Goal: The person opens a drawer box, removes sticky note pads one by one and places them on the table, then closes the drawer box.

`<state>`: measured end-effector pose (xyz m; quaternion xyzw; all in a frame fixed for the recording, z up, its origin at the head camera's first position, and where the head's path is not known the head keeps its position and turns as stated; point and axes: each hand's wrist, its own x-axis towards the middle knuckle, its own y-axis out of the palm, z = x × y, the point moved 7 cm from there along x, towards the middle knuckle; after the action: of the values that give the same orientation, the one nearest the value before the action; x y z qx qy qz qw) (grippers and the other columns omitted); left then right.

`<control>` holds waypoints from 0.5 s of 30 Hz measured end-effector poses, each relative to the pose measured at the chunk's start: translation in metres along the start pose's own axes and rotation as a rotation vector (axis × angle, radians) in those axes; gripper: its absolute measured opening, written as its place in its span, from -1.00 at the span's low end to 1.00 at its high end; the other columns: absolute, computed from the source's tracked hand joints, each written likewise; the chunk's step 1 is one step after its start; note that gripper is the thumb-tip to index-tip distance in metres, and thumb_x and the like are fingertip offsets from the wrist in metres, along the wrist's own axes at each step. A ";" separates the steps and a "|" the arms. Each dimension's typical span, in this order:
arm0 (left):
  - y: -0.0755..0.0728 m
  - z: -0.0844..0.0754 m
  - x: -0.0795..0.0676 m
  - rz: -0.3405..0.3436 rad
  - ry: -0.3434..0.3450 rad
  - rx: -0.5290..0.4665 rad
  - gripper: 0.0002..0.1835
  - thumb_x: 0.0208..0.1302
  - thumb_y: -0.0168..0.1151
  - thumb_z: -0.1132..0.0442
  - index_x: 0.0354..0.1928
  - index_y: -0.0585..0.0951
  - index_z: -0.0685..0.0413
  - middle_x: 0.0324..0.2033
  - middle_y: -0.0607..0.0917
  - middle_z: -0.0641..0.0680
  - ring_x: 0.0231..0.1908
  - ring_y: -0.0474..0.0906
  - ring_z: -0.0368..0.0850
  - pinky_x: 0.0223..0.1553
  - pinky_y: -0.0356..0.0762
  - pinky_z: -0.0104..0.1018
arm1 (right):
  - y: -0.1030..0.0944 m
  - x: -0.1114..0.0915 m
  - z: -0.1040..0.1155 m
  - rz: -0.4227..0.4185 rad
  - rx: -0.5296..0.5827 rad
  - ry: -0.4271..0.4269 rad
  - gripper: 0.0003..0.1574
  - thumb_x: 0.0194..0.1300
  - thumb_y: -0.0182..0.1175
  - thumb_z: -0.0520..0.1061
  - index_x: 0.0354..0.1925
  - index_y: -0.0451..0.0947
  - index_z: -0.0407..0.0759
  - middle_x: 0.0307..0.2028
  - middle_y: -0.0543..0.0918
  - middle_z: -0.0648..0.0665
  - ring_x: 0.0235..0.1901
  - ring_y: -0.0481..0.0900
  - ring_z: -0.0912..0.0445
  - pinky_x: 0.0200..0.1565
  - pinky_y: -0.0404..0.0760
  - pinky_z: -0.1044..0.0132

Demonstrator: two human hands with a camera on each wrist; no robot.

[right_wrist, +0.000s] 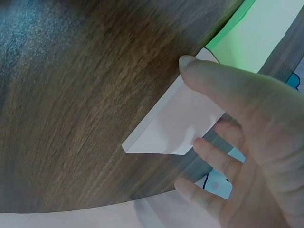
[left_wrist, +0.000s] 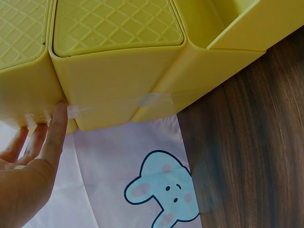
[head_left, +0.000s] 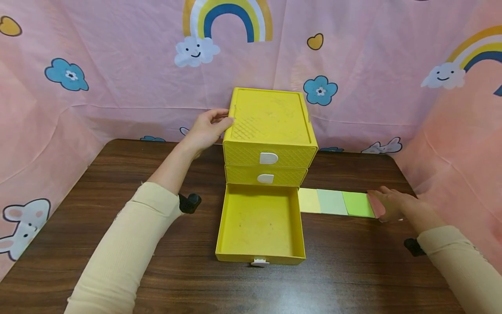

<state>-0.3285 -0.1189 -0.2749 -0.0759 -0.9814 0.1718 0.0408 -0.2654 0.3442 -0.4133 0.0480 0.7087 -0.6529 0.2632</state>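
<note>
A yellow drawer unit (head_left: 270,115) stands at the table's middle, its bottom drawer (head_left: 259,222) pulled out with nothing inside. My left hand (head_left: 207,131) rests at the unit's upper left, thumb by the top edge. In the left wrist view, its extended fingers (left_wrist: 58,128) touch the yellow side. To the right of the unit lies a row of sticky note pads: yellow (head_left: 310,200), pale green (head_left: 332,202), bright green (head_left: 357,204) and pink (head_left: 375,205). My right hand (head_left: 398,206) holds the pink pad (right_wrist: 166,123) by opposite edges between thumb and fingers.
Two shut drawers with white handles (head_left: 269,158) sit above the pulled-out one. A pink patterned cloth (head_left: 137,52) hangs behind and at both sides of the dark wooden table (head_left: 176,270). Clear tape (left_wrist: 156,98) runs across the unit's side.
</note>
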 end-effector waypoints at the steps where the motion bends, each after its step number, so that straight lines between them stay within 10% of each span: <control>1: 0.000 0.000 0.000 -0.001 0.001 0.001 -0.45 0.21 0.04 0.03 0.21 0.27 0.05 0.06 0.38 0.06 0.05 0.31 -0.12 -0.02 0.42 -0.26 | 0.000 0.000 0.000 0.000 -0.001 0.000 0.05 -0.14 0.32 -0.04 0.23 0.05 -0.35 0.14 0.03 -0.60 0.06 0.03 -0.50 -0.09 0.24 -0.31; 15: -0.001 -0.001 -0.001 -0.009 0.005 0.001 -0.45 0.20 0.05 0.03 0.20 0.28 0.07 0.06 0.39 0.07 0.06 0.31 -0.11 0.03 0.38 -0.24 | -0.004 -0.002 0.004 -0.045 -0.068 -0.011 0.01 -0.10 0.30 0.03 0.24 0.08 -0.24 0.14 0.12 -0.54 0.07 0.09 -0.47 -0.13 0.24 -0.34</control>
<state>-0.3273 -0.1194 -0.2736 -0.0717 -0.9815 0.1721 0.0443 -0.2636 0.3401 -0.4089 0.0196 0.7298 -0.6344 0.2541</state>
